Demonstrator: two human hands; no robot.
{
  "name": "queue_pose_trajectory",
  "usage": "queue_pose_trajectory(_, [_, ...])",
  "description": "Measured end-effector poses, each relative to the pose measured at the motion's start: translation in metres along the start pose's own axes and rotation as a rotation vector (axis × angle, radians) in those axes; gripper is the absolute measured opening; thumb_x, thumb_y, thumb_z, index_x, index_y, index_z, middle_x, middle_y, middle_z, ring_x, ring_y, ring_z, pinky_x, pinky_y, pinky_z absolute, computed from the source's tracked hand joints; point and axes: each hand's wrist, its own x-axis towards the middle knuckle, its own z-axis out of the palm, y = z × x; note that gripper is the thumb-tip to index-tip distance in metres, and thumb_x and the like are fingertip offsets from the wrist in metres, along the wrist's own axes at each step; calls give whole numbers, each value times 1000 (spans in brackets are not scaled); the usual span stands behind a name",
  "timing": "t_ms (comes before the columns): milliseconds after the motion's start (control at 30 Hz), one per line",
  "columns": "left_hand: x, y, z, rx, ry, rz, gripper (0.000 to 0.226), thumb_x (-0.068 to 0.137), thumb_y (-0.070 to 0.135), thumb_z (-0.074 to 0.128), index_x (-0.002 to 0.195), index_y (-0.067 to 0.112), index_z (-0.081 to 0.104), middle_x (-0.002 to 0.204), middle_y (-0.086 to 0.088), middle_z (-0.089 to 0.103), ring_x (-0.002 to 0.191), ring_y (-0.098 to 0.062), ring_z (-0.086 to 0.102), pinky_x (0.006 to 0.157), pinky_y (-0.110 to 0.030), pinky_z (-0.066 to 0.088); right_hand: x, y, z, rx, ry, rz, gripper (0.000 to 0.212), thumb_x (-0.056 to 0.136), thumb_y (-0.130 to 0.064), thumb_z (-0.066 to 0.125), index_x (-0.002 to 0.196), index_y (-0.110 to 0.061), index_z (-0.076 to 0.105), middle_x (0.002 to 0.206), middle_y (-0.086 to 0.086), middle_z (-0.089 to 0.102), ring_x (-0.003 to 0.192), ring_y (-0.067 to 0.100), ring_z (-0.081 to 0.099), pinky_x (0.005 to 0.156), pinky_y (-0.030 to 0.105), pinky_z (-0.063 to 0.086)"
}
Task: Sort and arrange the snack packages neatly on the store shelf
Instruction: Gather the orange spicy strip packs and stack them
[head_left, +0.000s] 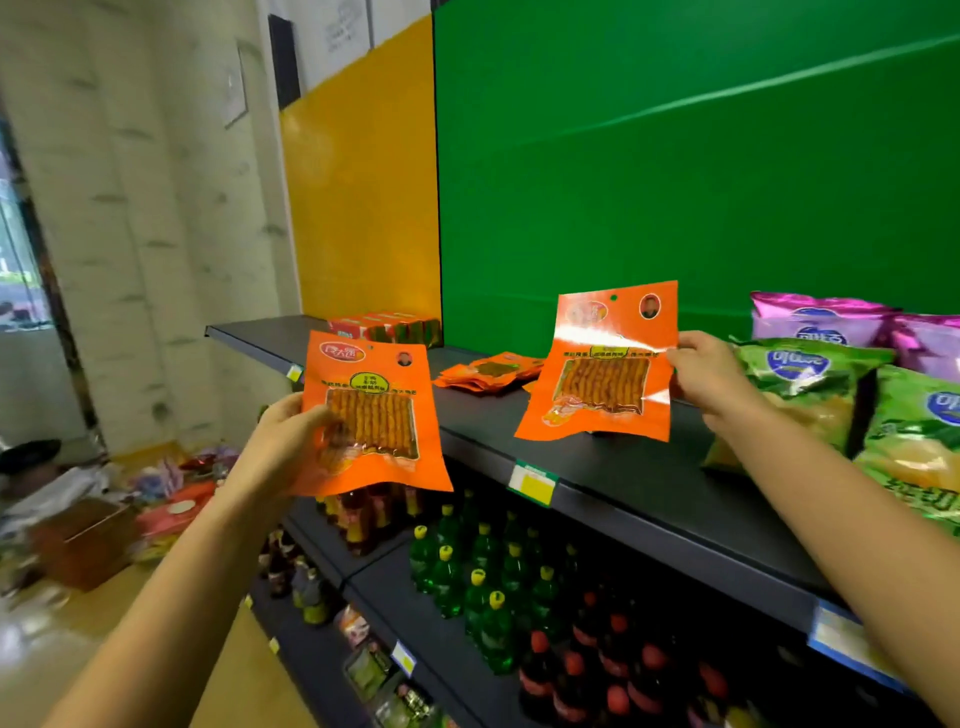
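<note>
A dark store shelf (649, 483) is running from rear left to front right, backed by a green panel (675, 156).

The left hand (283, 441) is gripping an orange snack packet (371, 410) by its left edge. The thumb is pressing on the printed front; the other fingers are lying behind the packet, out of view. This packet is hanging in the air in front of the shelf edge. Its long axis is standing close to vertical, its hang-hole end is pointing up, and its printed face is turned toward the camera.

The right hand (711, 374) is pinching a second orange packet (602, 364) at its right edge, thumb in front and fingers mostly hidden behind. This packet is standing upright over the shelf with its top leaning slightly right and its printed face toward the camera. Whether its bottom edge is touching the shelf cannot be told.

A loose pile of orange packets (488, 371) is lying flat on the shelf between the two held packets. Red and green boxes (384, 327) are sitting at the rear left end. Green chip bags (810, 384) and purple chip bags (815, 322) are occupying the right side, just beside the right hand.

Green bottles (483, 582) and red-capped bottles (597, 654) are standing on the lower shelves.
</note>
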Motion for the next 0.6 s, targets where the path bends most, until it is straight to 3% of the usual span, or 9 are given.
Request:
queue_pose_trajectory(100, [34,-8,-9,-2,-25,-16,13,92,4,46,95,11,56,79,-8,62,59,-17,57,44,-21,49,15,-2,28,40,12,9,19,92,-9,44,106,-13,56,91,8,63,81,22,60,70,34,48])
queue_pose_trajectory(233, [86,-21,-11,-39,-82,-50,16,92,4,47,86,14,57,77,-8,64,45,-10,62,43,-19,51,42,0,62,40,63,20,17,91,-8,44,100,-14,57,88,7,63,82,23,58,80,39,49])
queue_pose_trajectory(367, [145,-31,-1,-24,-118,-84,18,89,2,45,80,12,57,71,-10,59,33,-7,54,35,-13,43,79,9,92,45,99,27,19,91,-8,45,103,-14,58,74,1,59,67,16,54,67,31,44])
queue_pose_trajectory(500, [205,-32,15,-5,-172,-77,19,90,-1,44,81,8,58,68,-10,57,29,-5,52,33,-11,40,113,12,116,23,117,44,21,90,-11,48,108,-11,59,82,7,62,83,24,57,84,40,46])
queue_pose_trajectory(600, [247,-31,28,-66,-230,-62,21,91,-4,45,79,7,58,55,-5,63,32,-6,55,36,-12,44,134,15,125,13,150,50,20,91,-11,48,107,-13,58,81,7,61,76,23,56,73,34,44])
